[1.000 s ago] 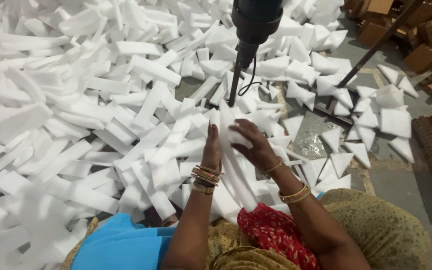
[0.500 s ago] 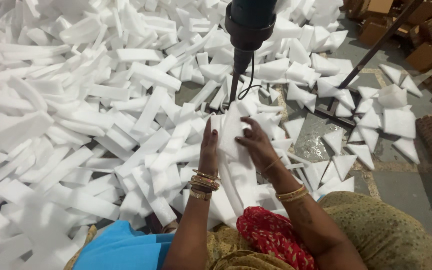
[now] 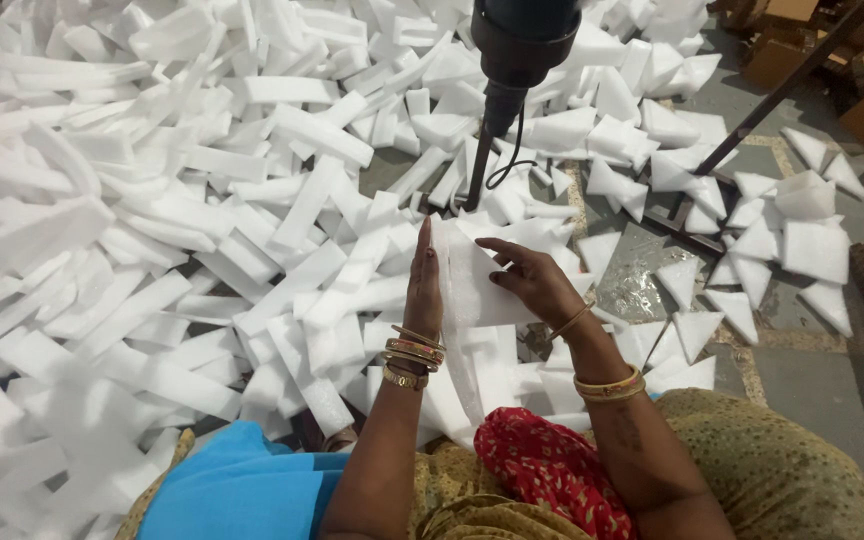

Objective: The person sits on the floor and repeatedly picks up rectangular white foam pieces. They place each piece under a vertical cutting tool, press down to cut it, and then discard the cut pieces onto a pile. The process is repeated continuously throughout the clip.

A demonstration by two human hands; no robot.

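My left hand point(image 3: 424, 285) stands edge-up with fingers straight, pressed flat against the left side of a white foam piece point(image 3: 472, 285). My right hand point(image 3: 534, 282) grips the same foam piece from the right, fingers curled over its top. The piece is held upright in front of me, just below the metal tip point(image 3: 474, 185) of a black heat tool point(image 3: 522, 45) that hangs down from above. More white foam strips point(image 3: 472, 370) lean against my lap under the held piece. Both wrists wear bangles.
A large heap of white foam strips point(image 3: 202, 200) covers the floor at left and ahead. Triangular foam offcuts point(image 3: 752, 260) lie at right around a shiny metal plate point(image 3: 637, 270). A dark rod point(image 3: 772, 95) slants at upper right, near brown cardboard boxes point(image 3: 852, 60).
Both hands have lifted the foam piece and turned it more upright, closer to the tool's tip. The left hand has straightened against its side.
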